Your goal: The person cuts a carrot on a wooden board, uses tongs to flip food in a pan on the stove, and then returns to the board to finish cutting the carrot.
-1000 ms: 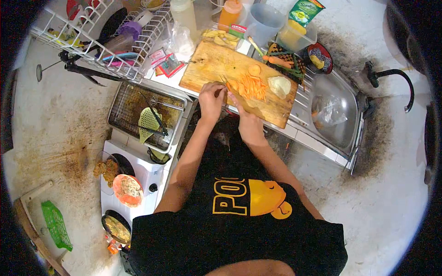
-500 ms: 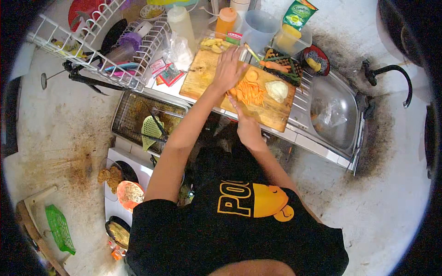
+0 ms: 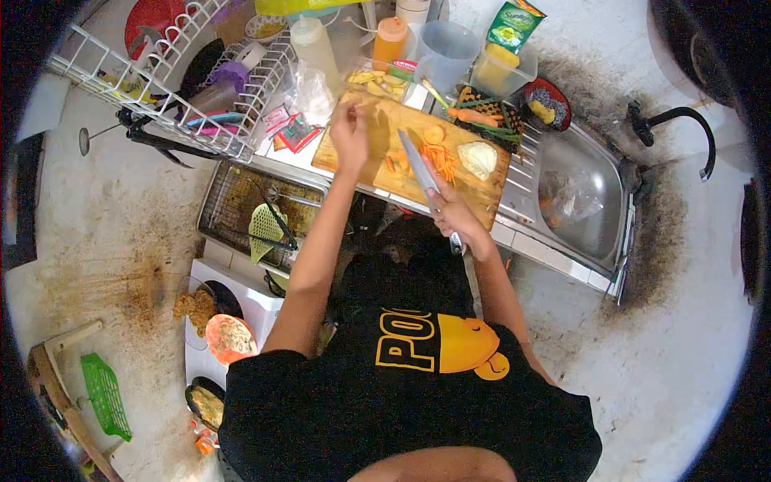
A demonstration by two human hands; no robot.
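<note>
A wooden cutting board (image 3: 377, 132) lies on the counter with cut carrot strips (image 3: 438, 159), a carrot slice and a pale cabbage piece (image 3: 479, 157) on it. My right hand (image 3: 454, 215) grips a knife (image 3: 419, 165) by the handle, blade flat over the board beside the carrot strips. My left hand (image 3: 350, 128) hovers over the board's left part, fingers loosely curled; I cannot tell if it holds anything.
A white dish rack (image 3: 185, 76) stands at the left, bottles and a jug (image 3: 444, 50) behind the board, a steel sink (image 3: 578, 201) at the right. Below the counter sit a wire tray with a green spatula (image 3: 265, 225) and a white stove (image 3: 233, 313) with food.
My left hand has pulled back from the carrot pile to the board's left side. My right hand has drawn back toward me, and the knife now lies lifted across the board.
</note>
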